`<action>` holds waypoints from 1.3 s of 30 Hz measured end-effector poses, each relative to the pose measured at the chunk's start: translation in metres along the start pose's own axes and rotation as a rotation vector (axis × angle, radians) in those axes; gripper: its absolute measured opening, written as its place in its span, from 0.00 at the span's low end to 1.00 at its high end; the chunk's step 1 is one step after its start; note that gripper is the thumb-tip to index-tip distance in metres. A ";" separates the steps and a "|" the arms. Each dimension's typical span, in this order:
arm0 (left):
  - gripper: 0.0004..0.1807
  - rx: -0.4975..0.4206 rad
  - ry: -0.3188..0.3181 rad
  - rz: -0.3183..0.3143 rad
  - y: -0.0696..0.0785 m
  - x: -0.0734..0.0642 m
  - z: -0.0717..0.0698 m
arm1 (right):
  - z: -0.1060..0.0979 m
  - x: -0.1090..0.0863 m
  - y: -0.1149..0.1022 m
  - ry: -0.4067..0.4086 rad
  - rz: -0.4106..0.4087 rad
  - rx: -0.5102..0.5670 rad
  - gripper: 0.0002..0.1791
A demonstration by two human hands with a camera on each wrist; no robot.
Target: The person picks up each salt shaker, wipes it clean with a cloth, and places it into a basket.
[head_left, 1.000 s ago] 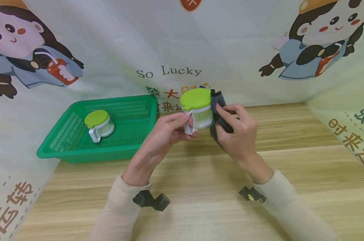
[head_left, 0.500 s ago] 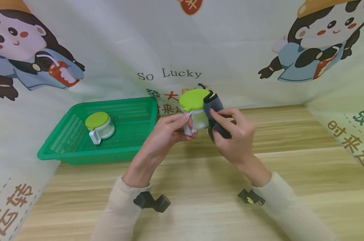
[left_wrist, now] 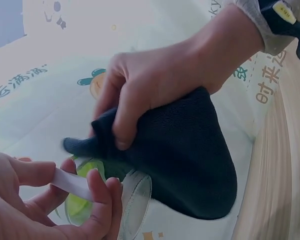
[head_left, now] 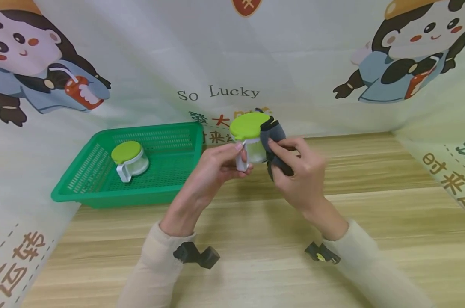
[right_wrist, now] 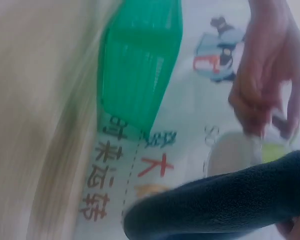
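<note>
My left hand (head_left: pixel 220 167) pinches the white handle (left_wrist: pixel 72 184) of a clear seasoning jar (head_left: pixel 256 150) with a bright green lid (head_left: pixel 248 125). The jar is held up above the table, roughly upright. On its right side, my right hand (head_left: pixel 301 169) grips a dark grey-blue cloth (head_left: pixel 272 136) and presses it against the jar's wall and lid edge. In the left wrist view the cloth (left_wrist: pixel 185 155) hangs in a broad fold below the right hand (left_wrist: pixel 155 85). Part of the jar is hidden behind the cloth in the right wrist view.
A green plastic basket (head_left: pixel 140 199) stands at the back left of the wooden table (head_left: pixel 255 256). Inside it sits a second jar (head_left: pixel 137 164) with a green lid and white handle. A printed curtain (head_left: pixel 301 64) hangs behind and at both sides.
Over the last second the cloth and right hand have shifted slightly left, covering more of the jar's right side and lid edge. The left hand keeps holding the jar nearly in place.
</note>
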State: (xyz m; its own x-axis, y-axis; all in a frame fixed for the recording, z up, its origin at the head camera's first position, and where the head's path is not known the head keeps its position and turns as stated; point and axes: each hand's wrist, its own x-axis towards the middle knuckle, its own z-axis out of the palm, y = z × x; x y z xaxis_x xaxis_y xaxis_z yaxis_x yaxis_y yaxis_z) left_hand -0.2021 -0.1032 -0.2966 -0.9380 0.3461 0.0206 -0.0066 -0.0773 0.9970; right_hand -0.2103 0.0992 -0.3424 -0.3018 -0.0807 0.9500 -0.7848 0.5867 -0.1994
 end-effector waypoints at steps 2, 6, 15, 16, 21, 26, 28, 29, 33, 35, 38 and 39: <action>0.17 -0.001 0.011 0.001 0.000 0.000 -0.001 | 0.001 0.000 -0.004 -0.052 -0.077 0.003 0.19; 0.17 0.002 0.018 0.007 0.002 -0.002 -0.001 | 0.001 0.001 -0.001 -0.094 -0.108 0.067 0.18; 0.15 0.005 -0.011 0.023 0.007 -0.016 -0.014 | -0.016 0.010 0.039 0.075 0.225 0.171 0.15; 0.14 0.003 -0.007 0.019 0.006 -0.018 -0.018 | -0.019 0.012 0.042 0.076 0.241 0.174 0.15; 0.14 0.000 0.071 -0.012 0.007 -0.023 -0.052 | -0.042 0.024 0.048 -0.009 0.291 0.171 0.17; 0.13 0.061 0.203 -0.116 0.015 -0.018 -0.104 | -0.064 0.025 0.052 -0.179 0.465 0.192 0.17; 0.13 0.104 0.241 -0.186 0.017 -0.013 -0.126 | -0.071 0.022 0.056 -0.248 0.564 0.210 0.16; 0.15 0.126 0.250 -0.221 0.018 -0.010 -0.137 | -0.075 0.020 0.059 -0.277 0.612 0.219 0.16; 0.25 0.168 0.247 -0.375 0.015 0.006 -0.177 | -0.090 0.011 0.069 -0.371 0.762 0.253 0.18; 0.26 0.158 0.249 -0.435 0.011 0.013 -0.192 | -0.096 0.005 0.074 -0.403 0.807 0.270 0.18; 0.25 0.123 0.267 -0.493 0.004 0.022 -0.207 | -0.102 -0.001 0.079 -0.440 0.856 0.293 0.18; 0.24 0.111 0.274 -0.506 0.002 0.024 -0.211 | -0.104 -0.003 0.081 -0.450 0.876 0.297 0.18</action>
State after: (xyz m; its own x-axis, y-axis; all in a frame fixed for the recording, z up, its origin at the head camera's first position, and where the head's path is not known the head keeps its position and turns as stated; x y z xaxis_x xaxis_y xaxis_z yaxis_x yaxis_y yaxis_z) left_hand -0.2975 -0.2920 -0.3103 -0.8831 0.0591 -0.4654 -0.4545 0.1381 0.8800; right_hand -0.2168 0.2304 -0.3360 -0.9598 -0.0506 0.2760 -0.2749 0.3670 -0.8887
